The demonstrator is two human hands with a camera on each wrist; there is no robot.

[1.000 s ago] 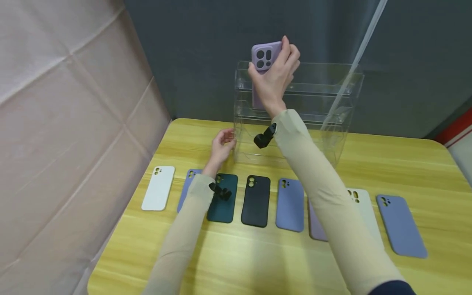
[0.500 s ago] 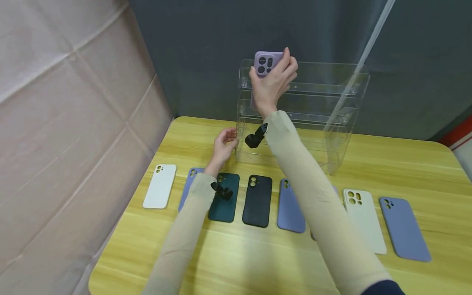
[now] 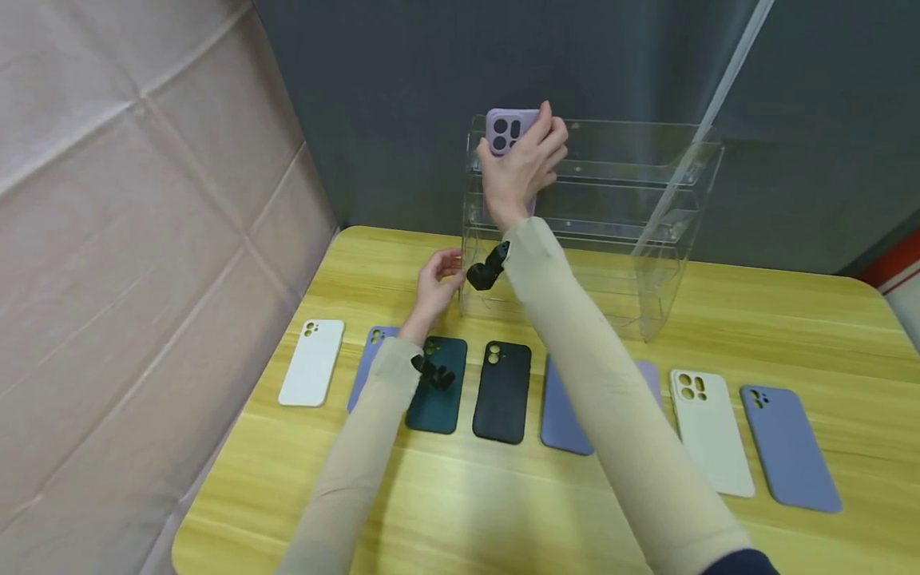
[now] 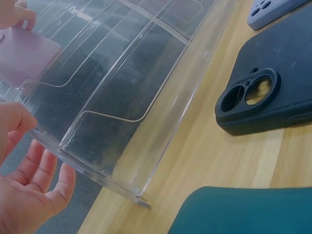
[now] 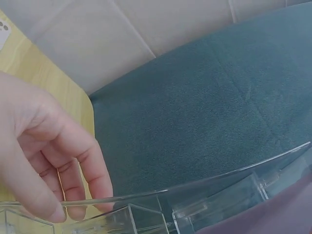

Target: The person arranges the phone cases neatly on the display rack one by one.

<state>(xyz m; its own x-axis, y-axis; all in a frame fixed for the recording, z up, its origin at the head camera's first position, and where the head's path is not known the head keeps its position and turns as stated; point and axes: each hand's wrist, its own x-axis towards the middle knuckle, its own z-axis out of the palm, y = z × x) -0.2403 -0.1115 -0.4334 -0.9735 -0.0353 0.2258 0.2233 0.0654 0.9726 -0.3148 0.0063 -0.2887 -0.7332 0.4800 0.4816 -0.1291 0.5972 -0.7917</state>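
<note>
The lilac case [image 3: 525, 121] is upright at the clear rack's [image 3: 611, 173] upper left; whether a tier bears it, I cannot tell. I grasp it between right hand [image 3: 523, 166] thumb and fingers, forearm slanting up leftward. Lower, my left hand [image 3: 435, 284] holds the rack's left side edge.

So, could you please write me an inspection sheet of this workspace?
Surface: yellow wooden table, with a clear rack standing on it.
Job's things: purple phone case up at the rack; whether it rests on a shelf, cannot tell. Eight more phone cases lie in a row, some partly hidden by the sleeves.
Clutter: nothing seen.
Hands: left hand grips the rack's side; right hand holds the purple phone case; a small black camera on each wrist.
Cables: nothing seen.
Surroundings: dark backdrop behind, pale creased covering at left.
</note>
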